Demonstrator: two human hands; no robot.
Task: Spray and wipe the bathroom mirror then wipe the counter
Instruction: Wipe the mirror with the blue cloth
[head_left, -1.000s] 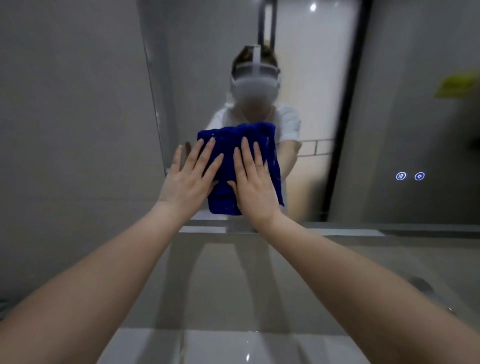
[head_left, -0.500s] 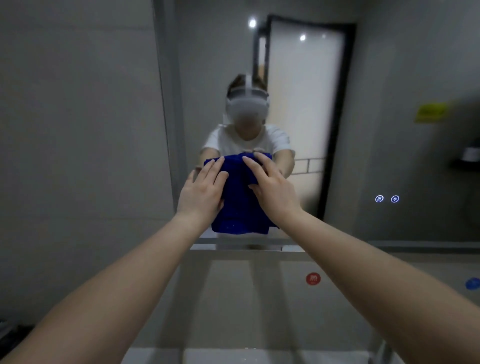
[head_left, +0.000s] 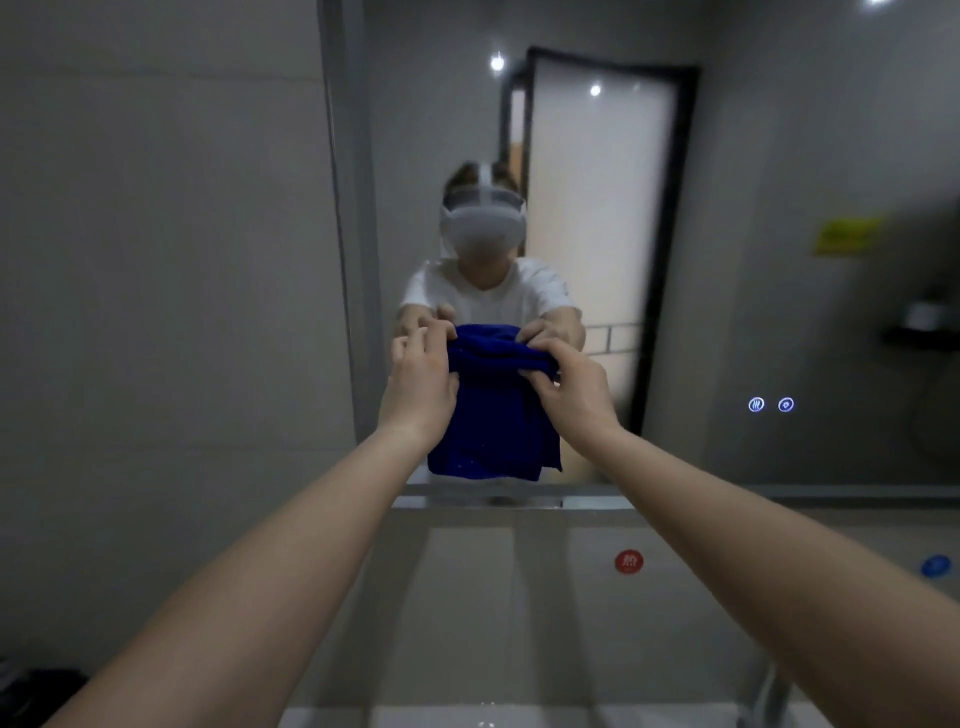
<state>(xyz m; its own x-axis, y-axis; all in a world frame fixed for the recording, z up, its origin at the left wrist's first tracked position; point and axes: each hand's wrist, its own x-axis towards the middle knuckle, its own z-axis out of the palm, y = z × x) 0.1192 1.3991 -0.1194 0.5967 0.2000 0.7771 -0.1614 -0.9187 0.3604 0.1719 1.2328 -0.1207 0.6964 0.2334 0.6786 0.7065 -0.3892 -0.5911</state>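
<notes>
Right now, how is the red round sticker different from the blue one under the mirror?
The red sticker is nearer the middle, closer to the blue cloth; the blue sticker is by the right edge. The red sticker shows a white mark; the blue sticker is too blurry to read. Both are round, below the mirror.

Grey tiled wall (head_left: 156, 312) sat left of the grip. Red round sticker (head_left: 628, 561) was below it, slightly right; blue round sticker (head_left: 935, 566) at the same height, far right. Two lit touch icons (head_left: 771, 405) were right of the grip, slightly lower. In reflection: dark-framed frosted door (head_left: 597, 208) above it, yellow sign (head_left: 847, 236) up right, dark shelf (head_left: 922, 338) far right.
</notes>
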